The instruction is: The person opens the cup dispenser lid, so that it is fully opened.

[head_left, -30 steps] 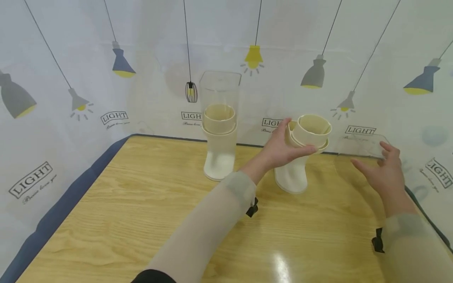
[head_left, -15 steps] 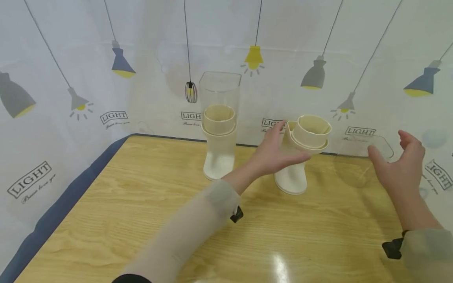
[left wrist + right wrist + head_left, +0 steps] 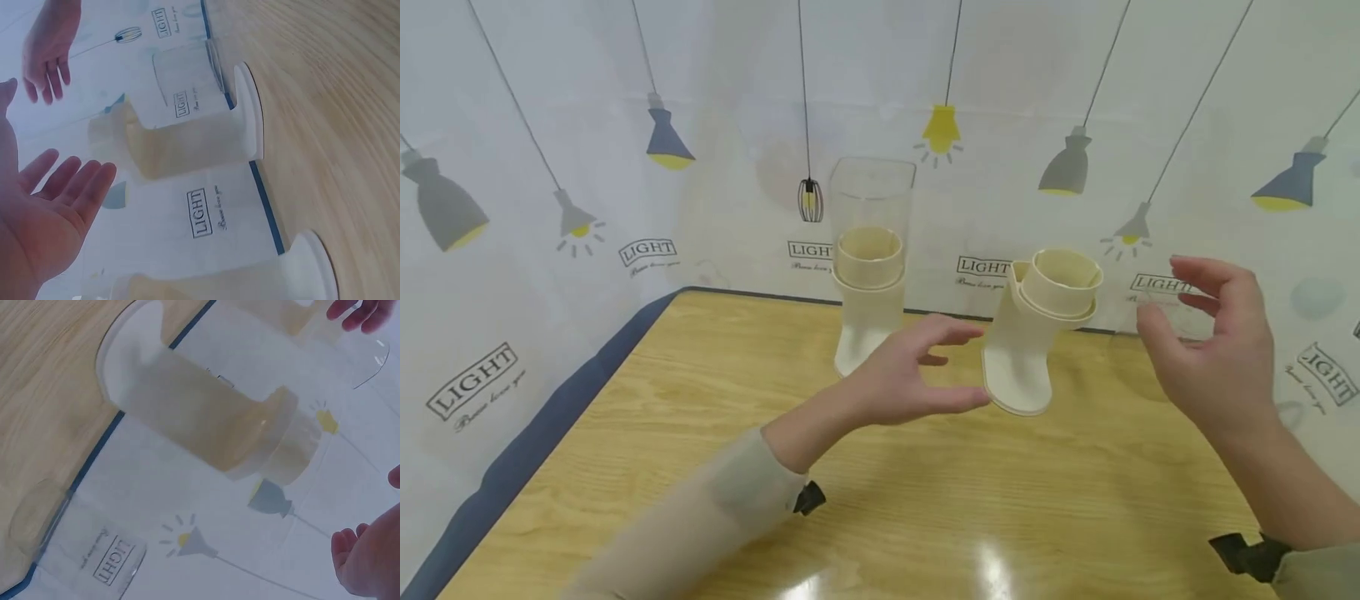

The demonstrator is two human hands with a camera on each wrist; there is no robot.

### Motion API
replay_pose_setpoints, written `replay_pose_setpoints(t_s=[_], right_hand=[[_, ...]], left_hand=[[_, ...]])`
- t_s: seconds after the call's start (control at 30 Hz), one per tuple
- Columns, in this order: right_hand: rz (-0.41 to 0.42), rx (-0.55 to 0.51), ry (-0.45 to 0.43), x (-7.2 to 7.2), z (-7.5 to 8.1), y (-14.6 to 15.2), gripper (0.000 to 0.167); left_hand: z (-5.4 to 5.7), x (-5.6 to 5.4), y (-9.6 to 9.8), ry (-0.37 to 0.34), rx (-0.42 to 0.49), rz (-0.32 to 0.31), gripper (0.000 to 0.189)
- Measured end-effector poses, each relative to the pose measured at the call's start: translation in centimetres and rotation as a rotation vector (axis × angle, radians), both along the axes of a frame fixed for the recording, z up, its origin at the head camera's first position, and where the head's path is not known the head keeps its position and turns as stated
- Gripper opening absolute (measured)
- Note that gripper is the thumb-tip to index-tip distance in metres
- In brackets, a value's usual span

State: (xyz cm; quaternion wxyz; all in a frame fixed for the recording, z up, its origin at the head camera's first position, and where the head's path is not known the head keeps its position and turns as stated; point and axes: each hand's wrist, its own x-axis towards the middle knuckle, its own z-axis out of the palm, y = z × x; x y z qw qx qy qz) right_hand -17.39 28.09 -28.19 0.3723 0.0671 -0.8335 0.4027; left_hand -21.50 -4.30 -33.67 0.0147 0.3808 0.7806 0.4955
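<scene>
The left hand [image 3: 898, 375] has left the upper part of the cream plastic stand with a rounded foot and an open ring on top [image 3: 1018, 346], where its fingers and thumb flanked the collar 0.5 s ago. It now sits lower and farther left, beside the stand's lower half. Its fingers and thumb are spread apart, released, with nothing between them; the head view does not settle whether the thumb tip touches the foot.

The right hand [image 3: 1221, 350] is a little nearer the stand than 0.5 s ago, its fingers loosely bent and grasping nothing. It is raised in front of the clear, open-topped container [image 3: 87, 547], which stands upright near the back edge of the pale wood-grain table [image 3: 1037, 508].

The stand has kept its place on the table, between the hands and near the back edge. Its long axis is upright, its ring's mouth faces up, and its rounded foot points toward the person. In the head view its top shows slightly to the right of its foot.

To its left is a 2nd cream stand [image 3: 872, 312], also upright, bearing a tall clear sleeve [image 3: 880, 187] around its ring.
</scene>
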Motion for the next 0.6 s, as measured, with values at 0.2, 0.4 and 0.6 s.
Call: replay_pose_setpoints(t_s=[0.2, 0.4, 0.6], right_hand=[[0.211, 0.106, 0.136, 0.8, 0.9, -3.8, 0.052], [0.328, 0.163, 0.128, 0.6, 1.6, -6.7, 0.049], [0.392, 0.222, 0.089, 0.1, 1.9, -9.0, 0.047]], left_hand=[[0.6, 1.5, -3.7, 0.062, 0.055, 0.010, 0.065], [1.3, 2.2, -6.9, 0.109, 0.078, 0.031, 0.062], [1.2, 2.1, -9.8, 0.099, 0.073, 0.085, 0.060]])
